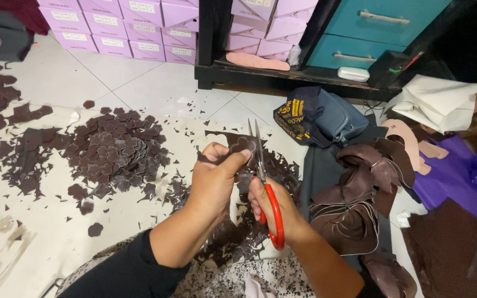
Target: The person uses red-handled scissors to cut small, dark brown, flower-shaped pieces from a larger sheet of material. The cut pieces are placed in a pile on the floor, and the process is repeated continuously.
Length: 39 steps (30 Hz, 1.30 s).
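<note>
A small brown flower-shaped cutout [242, 144] is pinched between the thumb and fingers of the left hand [212, 179], held above the floor at the centre. The right hand [274, 208] is closed around red-handled scissors [265, 185], whose blades point up, touching the cutout. A pile of cutouts [118, 150] lies left, brown strips [354, 198] right.

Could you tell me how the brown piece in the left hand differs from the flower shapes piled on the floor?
The brown piece is pinched upright in the left hand, against the blades of the red-handled scissors in the right hand; the pile of flower shapes lies loose and flat on the pale sheet. The piece is single, the pile many overlapping. Both are dark brown with scalloped flower outlines.
</note>
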Each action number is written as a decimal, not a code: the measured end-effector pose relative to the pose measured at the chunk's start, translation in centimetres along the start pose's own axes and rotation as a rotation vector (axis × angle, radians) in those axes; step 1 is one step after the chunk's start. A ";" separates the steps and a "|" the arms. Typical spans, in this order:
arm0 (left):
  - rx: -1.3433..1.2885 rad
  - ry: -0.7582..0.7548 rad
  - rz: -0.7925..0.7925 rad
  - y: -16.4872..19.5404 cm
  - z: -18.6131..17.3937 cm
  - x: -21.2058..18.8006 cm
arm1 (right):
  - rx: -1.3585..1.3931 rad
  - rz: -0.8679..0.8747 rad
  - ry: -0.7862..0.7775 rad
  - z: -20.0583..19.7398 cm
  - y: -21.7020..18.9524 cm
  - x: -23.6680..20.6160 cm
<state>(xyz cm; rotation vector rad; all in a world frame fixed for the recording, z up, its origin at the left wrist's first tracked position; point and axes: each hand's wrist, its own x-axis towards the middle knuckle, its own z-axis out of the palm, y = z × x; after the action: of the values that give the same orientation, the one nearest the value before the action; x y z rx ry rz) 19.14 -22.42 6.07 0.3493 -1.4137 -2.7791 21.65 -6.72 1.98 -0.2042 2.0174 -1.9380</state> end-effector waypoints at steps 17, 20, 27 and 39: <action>0.001 -0.015 0.030 -0.3 0.5 -1.1 | 0.110 0.043 -0.003 -0.7 -0.4 -1.8; -0.019 -0.025 -0.005 0.2 0.3 -1.6 | 0.106 0.064 0.017 -0.2 -0.6 -2.2; -0.105 -0.055 0.032 0.5 1.5 -1.6 | 0.059 0.038 -0.012 -1.1 -0.6 -2.2; 0.101 -0.061 0.122 -3.1 6.7 4.7 | -0.019 0.020 -0.010 -9.8 -1.0 2.2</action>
<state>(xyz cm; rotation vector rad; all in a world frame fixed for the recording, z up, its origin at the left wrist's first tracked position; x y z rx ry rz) 13.56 -15.72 6.48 0.1735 -1.5369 -2.6501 16.19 1.68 2.77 -0.1974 2.0241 -1.9025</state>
